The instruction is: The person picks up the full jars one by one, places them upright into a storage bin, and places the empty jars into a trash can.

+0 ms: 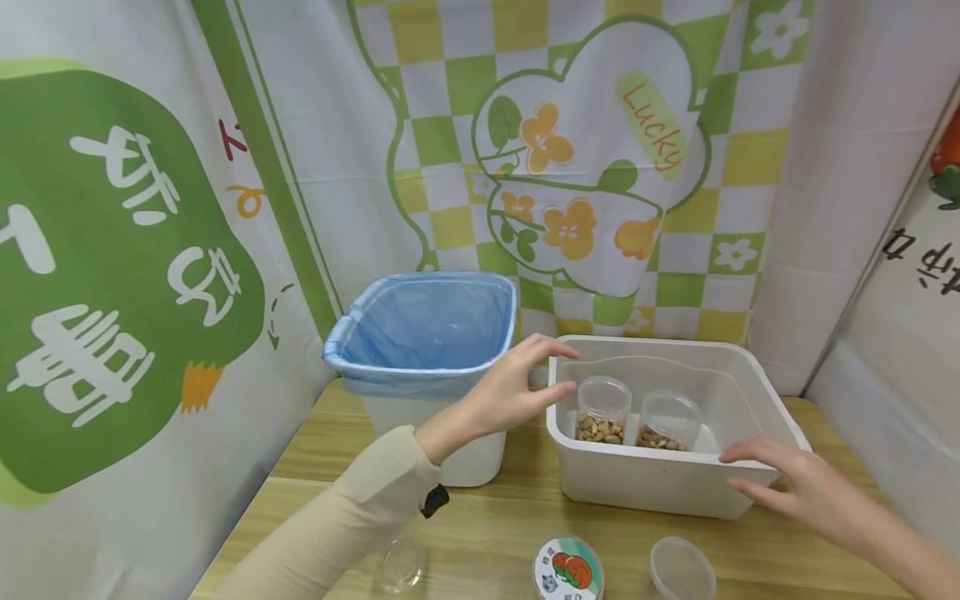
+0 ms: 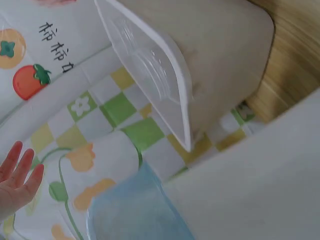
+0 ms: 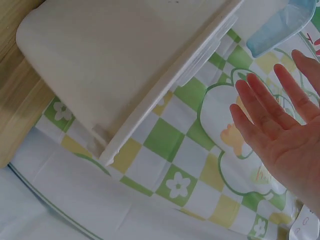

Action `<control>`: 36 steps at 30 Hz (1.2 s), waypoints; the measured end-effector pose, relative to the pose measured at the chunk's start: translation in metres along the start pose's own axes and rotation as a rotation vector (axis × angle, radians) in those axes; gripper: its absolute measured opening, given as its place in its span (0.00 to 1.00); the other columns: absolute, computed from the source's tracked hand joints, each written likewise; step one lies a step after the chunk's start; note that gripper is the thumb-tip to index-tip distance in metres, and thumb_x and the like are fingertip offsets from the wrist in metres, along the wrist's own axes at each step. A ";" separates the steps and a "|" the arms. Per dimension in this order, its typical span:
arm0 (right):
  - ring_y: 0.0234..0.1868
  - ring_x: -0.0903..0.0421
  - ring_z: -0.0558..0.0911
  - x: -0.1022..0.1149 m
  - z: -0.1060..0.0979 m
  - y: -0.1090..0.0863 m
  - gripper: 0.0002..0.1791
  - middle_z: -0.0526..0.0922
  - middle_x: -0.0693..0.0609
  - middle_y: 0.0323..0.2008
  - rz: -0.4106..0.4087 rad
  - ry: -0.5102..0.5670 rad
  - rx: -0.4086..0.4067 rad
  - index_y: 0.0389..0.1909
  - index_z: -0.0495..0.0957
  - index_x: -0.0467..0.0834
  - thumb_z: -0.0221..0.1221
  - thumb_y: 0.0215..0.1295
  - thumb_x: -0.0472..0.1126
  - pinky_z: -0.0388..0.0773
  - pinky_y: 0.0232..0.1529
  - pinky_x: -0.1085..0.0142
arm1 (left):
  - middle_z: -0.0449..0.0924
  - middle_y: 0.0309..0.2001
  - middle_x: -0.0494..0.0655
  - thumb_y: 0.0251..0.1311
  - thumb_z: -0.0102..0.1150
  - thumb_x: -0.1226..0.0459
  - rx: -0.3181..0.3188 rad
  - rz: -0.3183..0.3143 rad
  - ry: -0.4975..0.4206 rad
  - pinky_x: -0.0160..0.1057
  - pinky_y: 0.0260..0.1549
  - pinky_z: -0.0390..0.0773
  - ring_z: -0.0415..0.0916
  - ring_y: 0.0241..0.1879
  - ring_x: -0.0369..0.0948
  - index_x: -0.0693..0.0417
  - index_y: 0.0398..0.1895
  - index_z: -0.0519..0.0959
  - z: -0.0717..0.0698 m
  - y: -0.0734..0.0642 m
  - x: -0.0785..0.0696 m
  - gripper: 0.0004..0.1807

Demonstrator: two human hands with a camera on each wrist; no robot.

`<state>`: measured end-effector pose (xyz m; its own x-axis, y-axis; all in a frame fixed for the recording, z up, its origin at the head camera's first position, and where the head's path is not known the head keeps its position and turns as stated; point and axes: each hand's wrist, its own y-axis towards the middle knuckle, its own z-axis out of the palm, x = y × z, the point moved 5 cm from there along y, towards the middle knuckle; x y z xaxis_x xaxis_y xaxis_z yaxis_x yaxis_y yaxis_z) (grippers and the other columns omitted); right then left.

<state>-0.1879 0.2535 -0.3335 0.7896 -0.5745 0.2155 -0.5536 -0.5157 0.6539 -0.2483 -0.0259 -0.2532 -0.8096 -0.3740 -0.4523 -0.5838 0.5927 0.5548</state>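
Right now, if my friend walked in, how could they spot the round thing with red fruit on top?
On the wooden table, find the white box holding two clear cups. In front of it, low in the head view, sits the round thing, left of a plain, pale cup. Unlike that cup, its top is printed: red fruit on green and white.

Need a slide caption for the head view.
Left hand and right hand near a white tub holding two clear containers, blue-lined bin alongside.
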 end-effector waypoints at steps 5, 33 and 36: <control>0.43 0.74 0.71 0.006 0.007 -0.004 0.26 0.78 0.57 0.35 -0.037 0.043 -0.014 0.38 0.76 0.49 0.68 0.32 0.29 0.65 0.40 0.86 | 0.74 0.44 0.49 0.51 0.60 0.66 -0.062 0.000 0.048 0.39 0.48 0.68 0.70 0.47 0.42 0.59 0.44 0.74 -0.022 -0.013 0.010 0.16; 0.51 0.71 0.68 0.022 0.054 -0.039 0.28 0.73 0.59 0.48 0.030 0.046 -0.031 0.40 0.76 0.53 0.70 0.32 0.32 0.56 0.51 0.85 | 0.74 0.44 0.54 0.47 0.61 0.71 -0.318 -0.124 0.279 0.50 0.47 0.66 0.67 0.48 0.50 0.61 0.41 0.76 -0.106 -0.111 0.083 0.15; 0.52 0.71 0.67 0.021 0.059 -0.043 0.28 0.73 0.59 0.49 0.026 0.071 -0.037 0.40 0.76 0.51 0.70 0.31 0.32 0.55 0.52 0.85 | 0.74 0.44 0.55 0.46 0.61 0.72 -0.344 -0.126 0.298 0.50 0.48 0.65 0.67 0.49 0.51 0.62 0.41 0.75 -0.110 -0.119 0.090 0.15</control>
<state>-0.1627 0.2260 -0.3993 0.7928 -0.5401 0.2825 -0.5649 -0.4770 0.6733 -0.2589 -0.2083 -0.2831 -0.6837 -0.6464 -0.3387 -0.6241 0.2774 0.7304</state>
